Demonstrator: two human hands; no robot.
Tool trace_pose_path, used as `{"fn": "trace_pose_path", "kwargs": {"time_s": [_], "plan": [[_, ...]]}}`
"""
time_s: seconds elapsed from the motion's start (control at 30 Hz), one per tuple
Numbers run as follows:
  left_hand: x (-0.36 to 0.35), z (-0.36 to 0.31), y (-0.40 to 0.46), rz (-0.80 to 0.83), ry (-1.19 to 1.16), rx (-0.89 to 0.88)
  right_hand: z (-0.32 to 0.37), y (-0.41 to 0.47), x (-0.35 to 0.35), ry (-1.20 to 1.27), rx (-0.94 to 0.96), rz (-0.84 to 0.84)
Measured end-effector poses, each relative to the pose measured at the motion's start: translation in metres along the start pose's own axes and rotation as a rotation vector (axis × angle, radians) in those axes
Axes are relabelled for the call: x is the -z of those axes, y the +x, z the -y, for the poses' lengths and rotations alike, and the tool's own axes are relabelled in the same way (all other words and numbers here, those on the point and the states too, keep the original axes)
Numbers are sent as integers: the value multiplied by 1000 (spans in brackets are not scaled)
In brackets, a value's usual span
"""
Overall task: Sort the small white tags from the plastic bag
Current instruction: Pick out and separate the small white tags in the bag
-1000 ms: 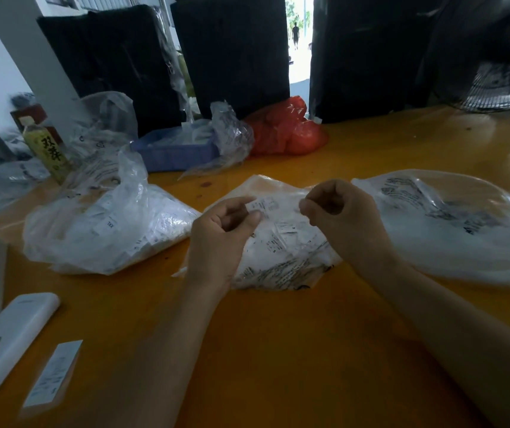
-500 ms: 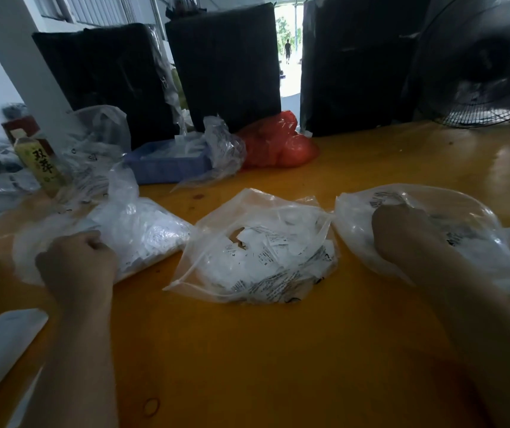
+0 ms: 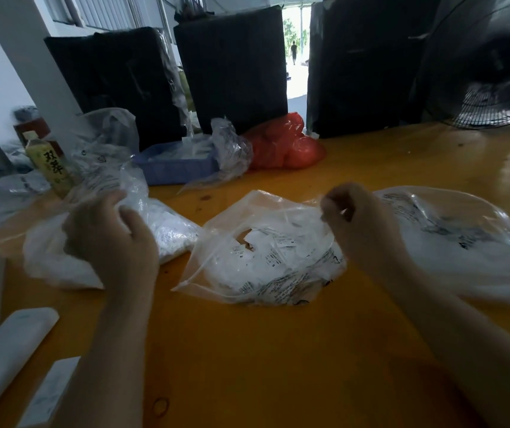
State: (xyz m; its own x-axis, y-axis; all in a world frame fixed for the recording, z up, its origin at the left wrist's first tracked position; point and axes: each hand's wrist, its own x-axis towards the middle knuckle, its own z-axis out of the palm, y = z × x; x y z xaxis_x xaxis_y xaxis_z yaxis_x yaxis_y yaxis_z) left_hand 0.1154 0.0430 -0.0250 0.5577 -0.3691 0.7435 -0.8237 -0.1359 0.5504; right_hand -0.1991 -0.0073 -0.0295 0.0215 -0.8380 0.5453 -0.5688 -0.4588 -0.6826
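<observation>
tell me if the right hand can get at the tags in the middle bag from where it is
Probably yes: the right hand hovers beside the middle bag, whose mouth gapes open over the tags, nothing between.

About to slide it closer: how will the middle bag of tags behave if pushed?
The middle bag is thin, wrinkled film, so it will likely crumple rather than slide whole. Its loose tags probably shift inside. It looks light, and the glossy table should offer little grip.

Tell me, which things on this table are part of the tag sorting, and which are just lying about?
In the job: middle bag of tags, left bag, right bag, left hand, right hand.

Lying about: drink bottle, blue tray, red bag, fan.
</observation>
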Motion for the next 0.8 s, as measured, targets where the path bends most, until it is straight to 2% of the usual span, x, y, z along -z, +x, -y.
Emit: {"fn": "trace_pose_path", "kwargs": {"time_s": [0.07, 0.13, 0.23, 0.33, 0.67, 0.73, 0.8], "plan": [[-5, -24, -17, 117, -232, -172, 6, -11, -16, 148, -19, 123], [-6, -57, -43, 409, -410, -276, 7, -17, -26, 220, 10, 204], [-16, -72, -69, 803, -594, -138, 8, -20, -29, 254, 45, 244], [-23, -78, -83, 1005, -757, 50, 11, -21, -29, 307, -2, 264], [-26, -73, -85, 981, -811, 220, 11, -22, -29, 471, -173, 303], [-24, -73, -83, 992, -773, 183, 11, -23, -28, 399, -150, 327], [-22, -74, -82, 1000, -775, 219, 9, -21, -29, 241, -69, 300]]}}
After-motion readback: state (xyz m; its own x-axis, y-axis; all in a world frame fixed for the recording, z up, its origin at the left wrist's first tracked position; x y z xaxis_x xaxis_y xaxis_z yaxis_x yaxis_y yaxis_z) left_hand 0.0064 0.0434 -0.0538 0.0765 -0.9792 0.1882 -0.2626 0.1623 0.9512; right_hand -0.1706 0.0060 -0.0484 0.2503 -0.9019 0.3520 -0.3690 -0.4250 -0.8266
